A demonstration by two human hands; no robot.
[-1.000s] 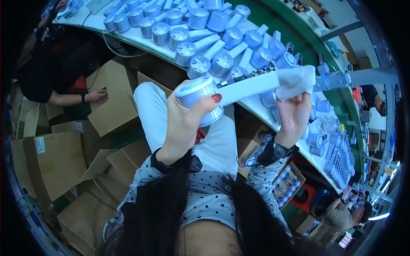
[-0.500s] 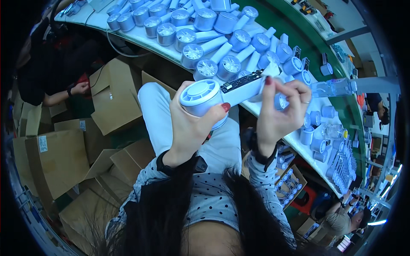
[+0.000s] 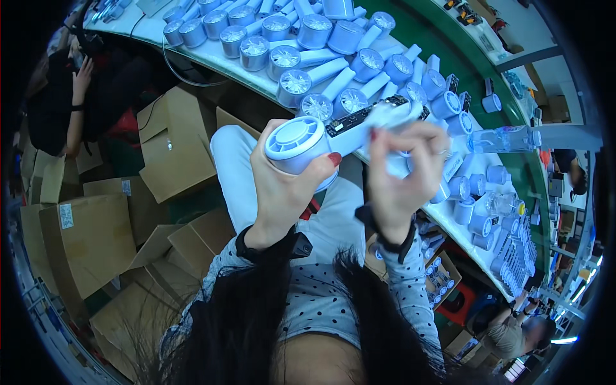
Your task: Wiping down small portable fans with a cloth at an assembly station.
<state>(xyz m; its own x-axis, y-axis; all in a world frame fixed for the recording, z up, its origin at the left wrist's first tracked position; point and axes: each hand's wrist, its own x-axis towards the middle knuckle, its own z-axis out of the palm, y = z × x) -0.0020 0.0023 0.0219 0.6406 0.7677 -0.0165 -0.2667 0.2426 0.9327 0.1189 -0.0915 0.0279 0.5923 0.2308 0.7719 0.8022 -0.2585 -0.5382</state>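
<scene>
My left hand (image 3: 282, 189) is wrapped round the round head of a pale blue handheld fan (image 3: 295, 142), which I hold above my lap with its handle pointing up to the right. The handle's cover is off, and a dark circuit board strip (image 3: 348, 122) shows along it. Over the far end of the handle lies a crumpled white cloth or tissue (image 3: 387, 117), smeared by motion. My right hand (image 3: 410, 170) is also blurred, its fingers pinched at the cloth.
Many similar fans (image 3: 295, 83) fill the white table (image 3: 263, 78) ahead and to the right. A clear plastic bottle (image 3: 504, 138) lies among them. Opened cardboard boxes (image 3: 90, 237) crowd the floor at left, where another person (image 3: 74, 109) sits. A green strip (image 3: 449, 42) runs beyond the table.
My right hand has moved left and slightly down, and the white cloth has shifted left over the handle. The fan moved slightly left. The person at left raised a hand.
</scene>
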